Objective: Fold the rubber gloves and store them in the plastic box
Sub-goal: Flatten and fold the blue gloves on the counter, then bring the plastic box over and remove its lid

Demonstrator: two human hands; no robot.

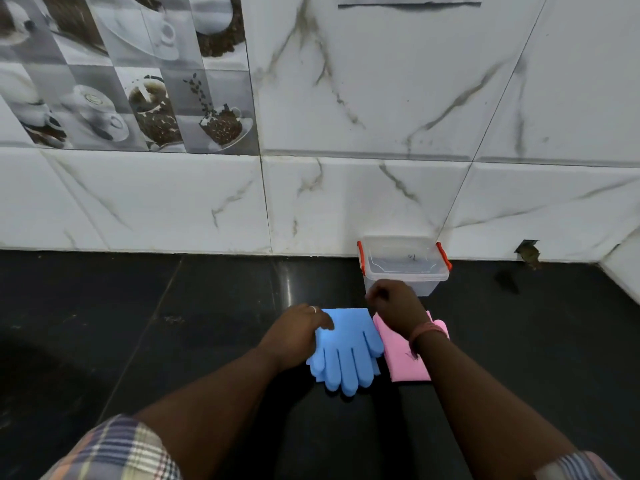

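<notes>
Blue rubber gloves (346,351), soft and floppy, lie folded on the dark counter (173,323); left hand (294,336) presses their left edge, fingers hidden. Pink gloves (403,358) beside. Right hand (394,303) curled, seemingly empty. Plastic box (404,263) open against the wall.

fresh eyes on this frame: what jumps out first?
The blue gloves on the dark counter, folded over with their fingers pointing toward the person; the left hand rests on their left edge. Just right lies a pink glove, partly under the right forearm, with the right hand curled above it. Behind them, against the marble wall, sits a clear plastic box with orange clips, open and seemingly empty.
</notes>
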